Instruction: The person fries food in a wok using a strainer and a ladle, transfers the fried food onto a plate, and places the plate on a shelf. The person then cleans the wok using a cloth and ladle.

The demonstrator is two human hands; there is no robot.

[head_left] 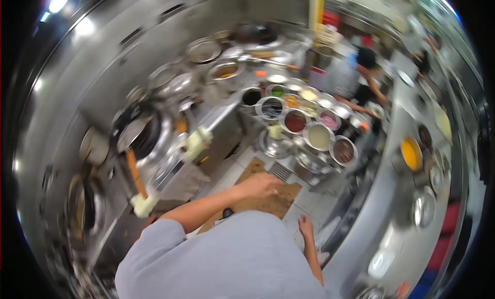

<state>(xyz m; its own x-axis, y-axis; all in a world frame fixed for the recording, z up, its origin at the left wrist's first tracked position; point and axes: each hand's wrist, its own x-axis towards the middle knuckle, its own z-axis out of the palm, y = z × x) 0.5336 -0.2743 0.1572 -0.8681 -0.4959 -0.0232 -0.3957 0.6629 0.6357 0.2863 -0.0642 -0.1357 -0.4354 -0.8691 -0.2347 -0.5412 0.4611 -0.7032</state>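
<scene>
My left hand (pixel 262 186) is in front of my body, over the brown mat (pixel 291 193) on the floor. Its fingers are bent and blurred, and whether they hold anything cannot be made out. Lower and to the right, my right hand (pixel 306 225) hangs near my side above the white floor tiles (pixel 304 201), its fingers curled and too small to read. Neither hand touches the bowls of ingredients ahead, among them a bowl of red sauce (pixel 295 121) and a bowl of pale sauce (pixel 319 137).
On the left stove sits a dark wok (pixel 149 141) holding a ladle with a wooden handle (pixel 135 172). A long steel counter (pixel 356 216) runs along the right, bearing an orange-filled pot (pixel 411 154). A co-worker (pixel 345 74) leans over the far bowls.
</scene>
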